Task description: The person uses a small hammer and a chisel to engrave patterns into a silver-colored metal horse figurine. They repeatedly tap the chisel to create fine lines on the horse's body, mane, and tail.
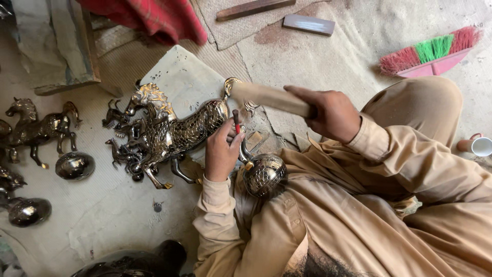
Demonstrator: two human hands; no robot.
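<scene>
A brass horse figure [174,128] with an engraved scale pattern lies across a stone slab [187,77] in front of me. Its round engraved base ball [264,174] rests against my lap. My left hand [223,151] pinches a short red-handled chisel [236,121] upright against the horse's hind part. My right hand [330,114] grips a pale wooden mallet [269,96], which is raised above the chisel and points left toward the horse's tail.
Another brass horse [38,128] and two metal balls [74,165] lie at the left. A pink brush with red and green bristles [433,51] and a white cup [479,146] sit at the right. Red cloth [154,18] and wood strips [253,7] lie at the top.
</scene>
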